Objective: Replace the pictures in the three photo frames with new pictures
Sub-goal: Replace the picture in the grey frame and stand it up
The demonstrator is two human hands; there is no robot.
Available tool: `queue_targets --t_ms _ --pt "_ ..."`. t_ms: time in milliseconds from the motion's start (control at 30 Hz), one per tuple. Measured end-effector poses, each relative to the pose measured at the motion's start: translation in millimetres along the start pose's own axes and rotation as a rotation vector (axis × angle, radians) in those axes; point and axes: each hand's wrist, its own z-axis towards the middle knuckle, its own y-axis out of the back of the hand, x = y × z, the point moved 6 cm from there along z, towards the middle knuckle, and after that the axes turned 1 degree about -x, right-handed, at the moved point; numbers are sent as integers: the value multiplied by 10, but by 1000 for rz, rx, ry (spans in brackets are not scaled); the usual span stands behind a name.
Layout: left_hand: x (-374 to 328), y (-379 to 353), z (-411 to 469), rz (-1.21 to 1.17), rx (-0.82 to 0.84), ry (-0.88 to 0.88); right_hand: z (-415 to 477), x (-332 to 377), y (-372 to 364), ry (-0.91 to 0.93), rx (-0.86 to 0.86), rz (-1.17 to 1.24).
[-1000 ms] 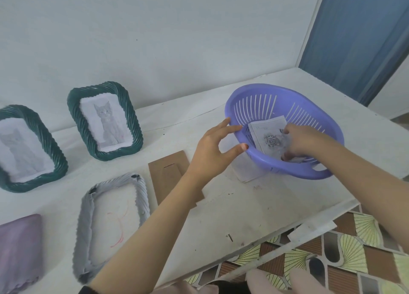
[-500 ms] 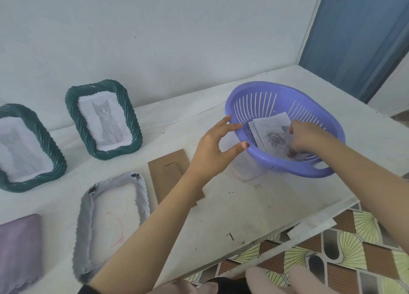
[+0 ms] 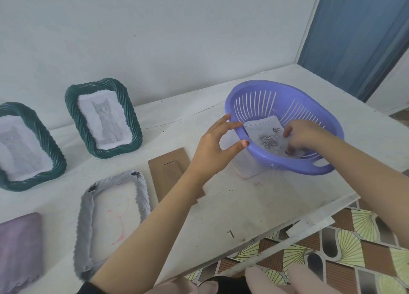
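Over the last second my right hand (image 3: 303,136) shifted from lying flat on the rose prints (image 3: 266,138) in the purple basket (image 3: 285,167) to pinching at the stack: fingers curled on the paper's right edge, thumb low near its bottom corner. The top sheet looked slightly lifted and turned, but I couldn't tell if one print was separated from the rest. Call it gripping the prints, not yet clear of the basket. My left hand (image 3: 212,147) barely moved; it was open, fingers spread, thumb and fingertips touching the basket's near-left rim, steadying it, holding nothing. The basket sat right of centre on the tabletop (image 3: 232,205), tilted up on what looked like more paper (image 3: 247,169) under its near side. The grey frame (image 3: 110,220) lay face down at lower left, empty, with its cardboard backing (image 3: 170,174) just beside it, partly under my left forearm. Two green frames stood at the left, the nearer one (image 3: 104,118) and one at the frame's left edge (image 3: 24,147), both with cat pictures inside. A purple cloth (image 3: 18,247) was at the lower left corner. My read: first frame opened and emptied, new picture being picked; the two green frames untouched, so the task was early. Risk: pulling two sheets at once.
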Motion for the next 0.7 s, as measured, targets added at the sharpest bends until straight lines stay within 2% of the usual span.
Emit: queue_targets --t_ms 100,300,467,600,700 --pt "9 -4 -2 -8 -4 0 4 6 31 16 -26 39" --pt "16 -4 -12 -25 -9 2 46 -15 146 112 -259 189" --pt "-17 55 -21 -39 -43 -37 -171 69 388 229 -434 455" --pt "-215 240 -61 -189 -153 -68 -543 315 549 442 -648 563" --pt "-337 346 -57 -416 -91 41 -884 596 511 670 -755 424"
